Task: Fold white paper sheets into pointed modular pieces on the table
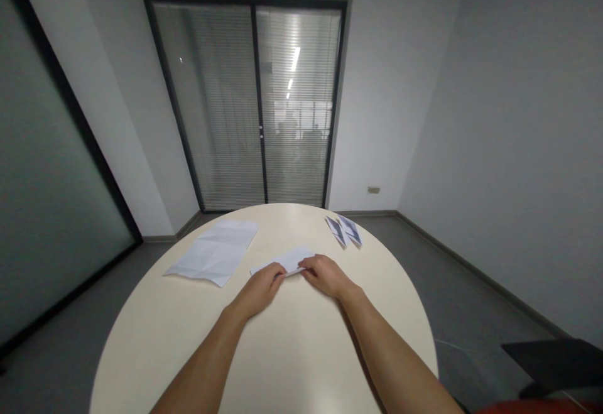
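A folded sheet of white paper lies near the middle of the round table, its near edge lifted a little. My left hand pinches that near edge on the left side. On the right side, the fingers of my right hand are closed on the same edge. Both hands hide parts of the paper, including its corners. Farther left rests a larger sheet of white paper with crease lines. Beyond my right hand are folded paper pieces with dark printed patches.
The cream round table has a curved edge all around. Behind it stands a dark-framed glass door with blinds. A black flat object is at the lower right, beside something red.
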### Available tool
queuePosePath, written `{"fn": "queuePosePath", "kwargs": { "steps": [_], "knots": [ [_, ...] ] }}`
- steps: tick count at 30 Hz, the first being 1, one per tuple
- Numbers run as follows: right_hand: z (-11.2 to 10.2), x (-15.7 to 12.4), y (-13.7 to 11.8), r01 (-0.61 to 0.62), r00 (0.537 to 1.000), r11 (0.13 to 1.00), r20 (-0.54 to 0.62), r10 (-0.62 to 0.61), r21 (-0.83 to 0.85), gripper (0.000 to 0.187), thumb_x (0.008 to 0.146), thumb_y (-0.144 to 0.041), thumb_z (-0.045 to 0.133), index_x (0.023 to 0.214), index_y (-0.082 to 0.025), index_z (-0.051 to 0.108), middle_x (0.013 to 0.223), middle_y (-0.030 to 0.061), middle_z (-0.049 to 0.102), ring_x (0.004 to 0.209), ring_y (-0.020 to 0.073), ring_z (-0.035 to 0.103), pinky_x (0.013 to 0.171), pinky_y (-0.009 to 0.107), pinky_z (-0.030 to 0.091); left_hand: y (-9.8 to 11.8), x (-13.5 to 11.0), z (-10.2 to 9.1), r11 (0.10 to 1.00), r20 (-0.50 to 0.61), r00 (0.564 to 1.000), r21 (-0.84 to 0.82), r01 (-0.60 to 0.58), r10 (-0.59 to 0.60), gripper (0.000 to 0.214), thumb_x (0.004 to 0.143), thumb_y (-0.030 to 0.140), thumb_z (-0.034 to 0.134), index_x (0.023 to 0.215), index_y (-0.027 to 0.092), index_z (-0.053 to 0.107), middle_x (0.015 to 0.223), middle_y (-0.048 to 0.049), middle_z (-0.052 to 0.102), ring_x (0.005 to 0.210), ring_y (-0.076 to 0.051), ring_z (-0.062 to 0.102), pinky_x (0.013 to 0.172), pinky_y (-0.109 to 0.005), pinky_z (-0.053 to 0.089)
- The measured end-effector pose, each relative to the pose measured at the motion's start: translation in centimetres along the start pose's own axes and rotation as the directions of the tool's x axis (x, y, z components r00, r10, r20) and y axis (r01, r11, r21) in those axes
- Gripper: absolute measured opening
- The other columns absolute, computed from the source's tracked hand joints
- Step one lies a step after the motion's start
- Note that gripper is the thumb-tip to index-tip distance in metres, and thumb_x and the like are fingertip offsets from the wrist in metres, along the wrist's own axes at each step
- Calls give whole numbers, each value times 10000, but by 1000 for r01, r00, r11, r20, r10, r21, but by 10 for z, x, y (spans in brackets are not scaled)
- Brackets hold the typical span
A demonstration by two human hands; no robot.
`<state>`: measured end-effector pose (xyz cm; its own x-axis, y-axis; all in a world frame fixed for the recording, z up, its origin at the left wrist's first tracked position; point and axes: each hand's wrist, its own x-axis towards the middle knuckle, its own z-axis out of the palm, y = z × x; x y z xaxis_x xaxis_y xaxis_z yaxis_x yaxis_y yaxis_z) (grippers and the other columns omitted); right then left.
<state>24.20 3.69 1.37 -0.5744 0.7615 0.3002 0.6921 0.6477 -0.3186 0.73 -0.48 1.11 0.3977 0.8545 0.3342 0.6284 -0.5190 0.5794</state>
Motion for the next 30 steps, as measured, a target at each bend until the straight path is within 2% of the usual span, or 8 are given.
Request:
{"fn": "queuePosePath", "kwargs": {
  "steps": [5,9,13,16,19,23,30],
  "knots": [
    [-6,0,-3,-100,995,991,-12,99,-87,265,1000,-339,500,963,-211,729,916,74,749,879,203,660,768,274,401,-1,-1,-3,993,-85,994,85,77,-70,182,953,299,506,1035,243,659,1041,-32,729,962,-202,667,842,-291,477],
    [-7,1,-4,-151,987,984,-60,146,-97,288,1015,-361,475,948,-207,709,875,69,734,833,195,652,726,272,382,-4,0,-5,983,-141,985,139,121,-101,171,937,261,521,1034,237,660,1055,-34,734,979,-206,674,852,-294,473],
    [-4,1,0,-163,980,986,-115,161,-15,247,991,-371,525,1048,-219,710,970,63,741,909,205,650,781,282,414,-5,2,-5,971,-198,968,149,187,-157,178,945,270,504,1004,226,666,1007,-44,741,934,-209,680,810,-291,478],
    [-3,1,3,-158,975,987,-149,162,36,249,933,-324,603,1137,-220,702,1056,62,739,988,215,644,870,304,435,-7,3,-5,974,-230,960,122,191,-159,192,953,290,486,983,221,662,989,-50,740,918,-208,680,807,-290,478],
    [-1,0,8,-188,964,980,-179,198,71,213,915,-305,607,1067,-218,728,1043,65,743,988,216,649,882,315,450,-12,4,-4,979,-270,950,84,184,-155,202,953,321,484,966,224,661,990,-51,741,923,-211,680,822,-297,481],
    [6,0,18,-238,935,949,-217,281,205,211,901,-397,625,919,-218,734,974,61,752,913,218,668,823,316,472,-18,5,-2,984,-330,929,5,178,-167,189,932,336,515,944,231,672,981,-40,749,931,-211,683,843,-299,491],
    [15,2,32,-180,905,884,-280,321,432,294,881,-487,627,902,-210,723,932,51,754,867,222,664,817,329,473,-22,9,0,975,-369,907,-157,156,-205,243,926,399,528,894,218,686,936,-36,753,918,-213,684,871,-307,496]
  ]
}}
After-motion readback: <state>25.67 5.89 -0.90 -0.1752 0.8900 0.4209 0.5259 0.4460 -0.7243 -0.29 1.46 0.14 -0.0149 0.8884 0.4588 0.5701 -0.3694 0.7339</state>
